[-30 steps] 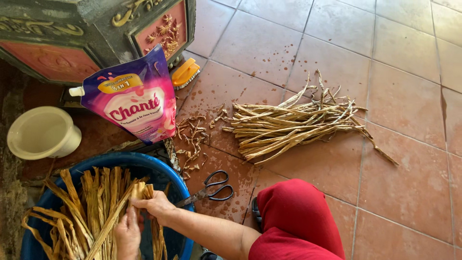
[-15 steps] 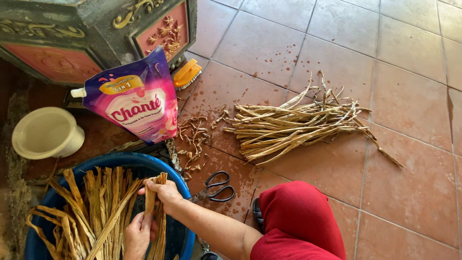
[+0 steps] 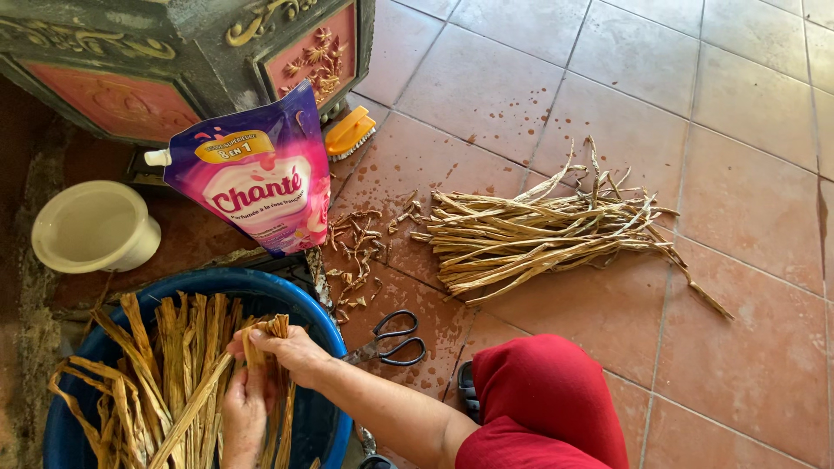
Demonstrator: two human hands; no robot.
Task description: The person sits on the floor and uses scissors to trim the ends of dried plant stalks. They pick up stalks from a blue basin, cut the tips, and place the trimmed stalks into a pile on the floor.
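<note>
Tiled floor [image 3: 695,200]: blue basin [image 3: 326,326] (full of strips); both hands [image 3: 269,373] grip strips [image 3: 276,334].

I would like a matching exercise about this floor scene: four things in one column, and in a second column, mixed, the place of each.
Things:
1. scissors
2. orange brush
3. cream bowl
4. loose pile of dried strips

Places:
A. on the open tiles, right of the purple pouch
B. left of the pouch, beside the dark cabinet
C. behind the pouch, at the cabinet's foot
D. just right of the blue basin

Pairs: 1-D, 2-C, 3-B, 4-A
</note>
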